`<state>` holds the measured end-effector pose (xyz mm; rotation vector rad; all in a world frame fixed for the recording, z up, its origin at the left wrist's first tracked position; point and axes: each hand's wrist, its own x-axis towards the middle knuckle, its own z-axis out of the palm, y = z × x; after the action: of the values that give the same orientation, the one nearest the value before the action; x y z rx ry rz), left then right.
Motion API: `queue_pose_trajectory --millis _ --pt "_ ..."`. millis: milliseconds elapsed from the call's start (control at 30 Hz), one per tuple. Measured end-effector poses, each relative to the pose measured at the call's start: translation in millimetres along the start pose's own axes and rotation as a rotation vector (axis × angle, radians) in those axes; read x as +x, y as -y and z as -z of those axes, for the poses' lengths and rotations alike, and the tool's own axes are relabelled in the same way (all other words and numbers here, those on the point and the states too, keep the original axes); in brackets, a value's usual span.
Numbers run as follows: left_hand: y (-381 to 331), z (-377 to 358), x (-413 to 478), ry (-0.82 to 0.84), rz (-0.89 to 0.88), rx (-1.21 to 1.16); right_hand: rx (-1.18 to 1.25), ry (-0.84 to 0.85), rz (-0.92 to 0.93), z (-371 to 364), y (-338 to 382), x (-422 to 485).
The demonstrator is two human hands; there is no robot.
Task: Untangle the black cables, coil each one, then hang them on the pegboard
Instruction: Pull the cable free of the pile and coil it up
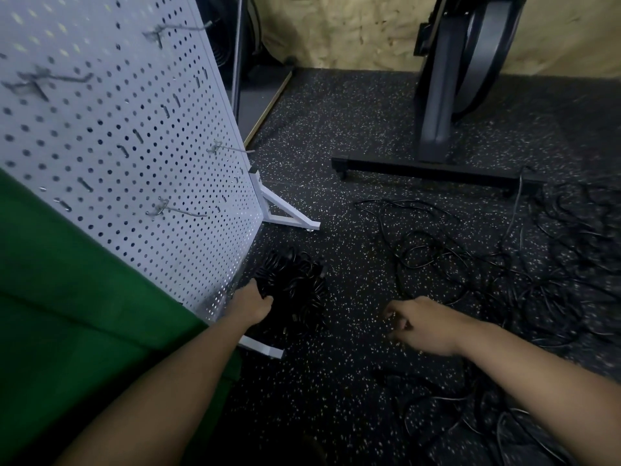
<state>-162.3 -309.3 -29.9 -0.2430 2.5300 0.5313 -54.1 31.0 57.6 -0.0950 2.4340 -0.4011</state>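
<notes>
A white pegboard (127, 136) stands at the left on white feet, with several bare metal hooks such as one hook (232, 149) near its right edge. At its foot lies a black coiled cable bundle (295, 284). My left hand (253, 302) grips the bundle's left side. Loose tangled black cables (504, 260) spread over the floor to the right. My right hand (420, 322) hovers low over the floor with fingers loosely curled; I see nothing held in it.
Dark speckled rubber floor (336, 398) all around. A grey machine on a black base bar (430, 169) stands behind the tangle. Green cloth (84, 314) covers the lower left. More cable loops (470, 428) lie under my right forearm.
</notes>
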Motion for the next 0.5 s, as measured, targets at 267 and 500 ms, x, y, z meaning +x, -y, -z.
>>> queue_pose_trajectory --millis 267,500 --pt "-102 54 -94 0.231 -0.371 0.257 0.038 -0.11 -0.054 20 3 -57" --pt "-212 67 -177 0.226 -0.64 0.595 0.036 -0.204 -0.089 18 -18 -115"
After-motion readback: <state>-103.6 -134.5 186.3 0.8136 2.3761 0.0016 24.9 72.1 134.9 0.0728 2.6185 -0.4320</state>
